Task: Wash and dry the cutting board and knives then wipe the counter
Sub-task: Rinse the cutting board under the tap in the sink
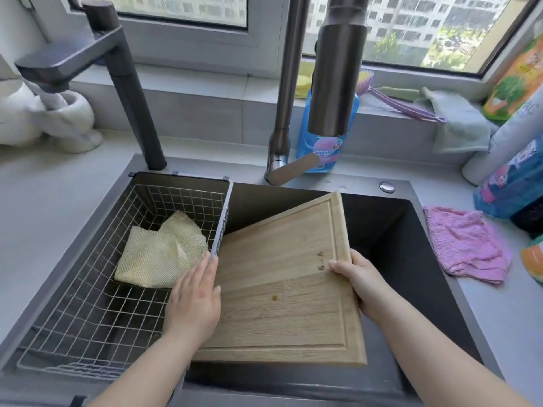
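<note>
Cutting board (293, 289) sits tilted inside the dark sink (411, 230), its far corner leaning against the back wall and its near edge raised toward the person. The sink's left half holds a wire basket (88, 304), and a crumpled yellow cloth (158, 254) lies in the basket, close to the board's left edge.

The board is pale wood with a straight grain, rectangular, with a shallow groove running round its border, a few small dark characters printed near the right side and a small brown spot near the middle. The basket is a grid of thin metal rods. The yellow cloth has a fine mesh weave.

The left hand (194, 301) lies flat, fingers straight and together, on the board's left edge. The right hand (361, 286) grips the right edge, thumb on the top face. On the grey counter (499, 318) to the right lies a fuzzy pink cloth (467, 245).
</note>
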The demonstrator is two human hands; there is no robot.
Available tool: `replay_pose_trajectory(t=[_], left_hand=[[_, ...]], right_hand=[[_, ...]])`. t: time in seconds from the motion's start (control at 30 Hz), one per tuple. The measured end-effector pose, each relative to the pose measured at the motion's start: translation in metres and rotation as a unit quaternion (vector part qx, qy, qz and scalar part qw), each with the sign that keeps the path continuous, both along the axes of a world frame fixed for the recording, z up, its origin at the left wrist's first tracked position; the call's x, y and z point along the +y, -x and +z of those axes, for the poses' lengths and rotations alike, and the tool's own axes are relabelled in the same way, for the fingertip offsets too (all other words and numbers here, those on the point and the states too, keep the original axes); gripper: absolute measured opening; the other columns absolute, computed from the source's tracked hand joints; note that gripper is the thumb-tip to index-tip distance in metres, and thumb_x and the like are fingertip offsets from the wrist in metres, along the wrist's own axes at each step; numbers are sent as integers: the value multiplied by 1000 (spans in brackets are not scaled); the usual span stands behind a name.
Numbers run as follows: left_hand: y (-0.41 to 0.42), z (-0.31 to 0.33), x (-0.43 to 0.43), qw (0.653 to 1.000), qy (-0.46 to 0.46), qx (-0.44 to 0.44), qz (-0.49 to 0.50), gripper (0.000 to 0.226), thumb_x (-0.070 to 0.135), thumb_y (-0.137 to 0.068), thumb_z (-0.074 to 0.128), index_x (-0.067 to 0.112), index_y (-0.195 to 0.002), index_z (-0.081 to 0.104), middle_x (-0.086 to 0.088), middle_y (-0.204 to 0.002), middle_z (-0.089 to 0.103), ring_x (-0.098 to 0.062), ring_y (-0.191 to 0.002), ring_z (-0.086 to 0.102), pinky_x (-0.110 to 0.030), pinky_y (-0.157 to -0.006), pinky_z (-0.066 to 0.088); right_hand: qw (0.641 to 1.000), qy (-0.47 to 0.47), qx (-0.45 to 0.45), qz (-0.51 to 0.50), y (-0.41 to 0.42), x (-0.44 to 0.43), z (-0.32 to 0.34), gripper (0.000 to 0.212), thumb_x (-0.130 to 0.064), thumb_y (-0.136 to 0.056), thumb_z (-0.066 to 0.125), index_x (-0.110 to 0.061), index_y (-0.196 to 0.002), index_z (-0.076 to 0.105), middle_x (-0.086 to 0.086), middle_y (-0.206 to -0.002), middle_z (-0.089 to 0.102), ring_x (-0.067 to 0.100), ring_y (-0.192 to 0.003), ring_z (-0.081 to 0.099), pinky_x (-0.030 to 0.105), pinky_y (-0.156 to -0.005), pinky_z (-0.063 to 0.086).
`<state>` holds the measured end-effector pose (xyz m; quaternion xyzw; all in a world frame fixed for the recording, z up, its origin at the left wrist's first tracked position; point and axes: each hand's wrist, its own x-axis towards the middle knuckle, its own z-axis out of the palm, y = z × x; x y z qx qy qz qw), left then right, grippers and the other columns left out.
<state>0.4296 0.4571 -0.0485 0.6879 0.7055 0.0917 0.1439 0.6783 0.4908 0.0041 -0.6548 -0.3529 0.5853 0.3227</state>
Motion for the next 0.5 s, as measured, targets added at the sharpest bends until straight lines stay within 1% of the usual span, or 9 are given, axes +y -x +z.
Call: replay_pose_trajectory(t=[0.17, 0.27, 0.33, 0.4, 0.5], left_hand=[[1, -3, -1, 1000, -9, -12, 3, 71, 35, -79, 7, 16, -147, 7, 2, -156, 5, -12, -144, 7, -20, -106, -5], [1, -4, -2, 999, -19, -24, 8, 71, 35, -79, 10, 15, -147, 10, 1, -156, 7, -12, -143, 9, -21, -106, -5], [1, -4, -2, 999, -20, -29, 9, 71, 35, -79, 9, 17, -147, 7, 4, -155, 4, -5, -140, 3, -21, -106, -6], [1, -5, -2, 999, -23, -33, 10, 70, 35, -79, 9, 18, -147, 6, 8, -152, -1, 2, -132, -3, -20, -106, -7], [2, -8, 0, 999, -34, -39, 12, 69, 37, -79, 7, 19, -147, 9, 13, -145, -3, 2, -133, 0, -20, -106, -5]], right_hand=[[1000, 21, 14, 5, -7, 2, -16, 27, -11, -91, 50, -10, -119, 50, 12, -114, 62, 29, -105, 59, 43, -92, 49], [999, 47, 17, 0, -20, 1, -27, 12, -10, -93, 49, -13, -102, 56, 8, -102, 65, 24, -93, 62, 36, -81, 52], [997, 71, 2, -9, -30, 1, -38, 10, -10, -93, 49, -14, -95, 58, 6, -96, 66, 21, -88, 62, 33, -74, 52], [995, 98, -19, -23, -40, 1, -53, 10, -11, -93, 50, -10, -98, 59, 7, -95, 66, 23, -89, 62, 33, -76, 52], [987, 138, -74, -22, -50, 4, -73, 17, -17, -93, 52, -7, -105, 57, 8, -97, 65, 27, -96, 61, 40, -87, 50]])
